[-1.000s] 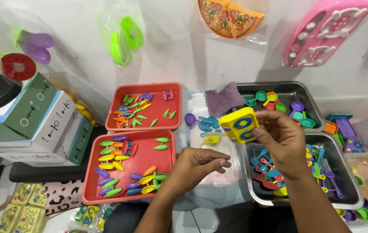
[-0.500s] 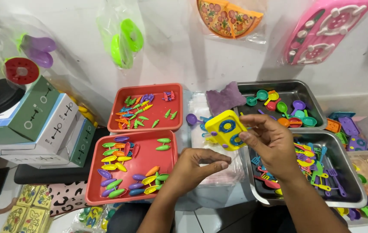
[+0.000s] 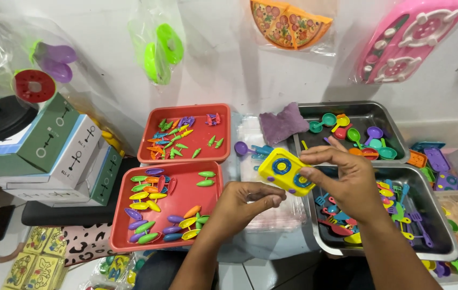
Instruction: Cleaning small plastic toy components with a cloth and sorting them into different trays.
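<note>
My right hand (image 3: 347,180) holds a small yellow toy stove (image 3: 285,172) with blue rings, tilted, above a stack of clear plastic bags (image 3: 272,215). My left hand (image 3: 245,203) hovers just below and left of it, thumb and forefinger pinched together on what looks like a clear bag edge. A purple toy spoon (image 3: 239,147) and several small blue and yellow pieces lie on the bags behind the stove.
Two red trays (image 3: 186,193) (image 3: 218,115) with small coloured toy vegetables sit at left. Two metal trays (image 3: 374,115) (image 3: 433,236) of toy spoons and utensils sit at right. Boxes (image 3: 52,150) stand far left. Bagged toys hang on the wall.
My right hand has brought the yellow stove down and left, toward my left hand, and tilted it flatter. My left hand has stayed nearly in place.
</note>
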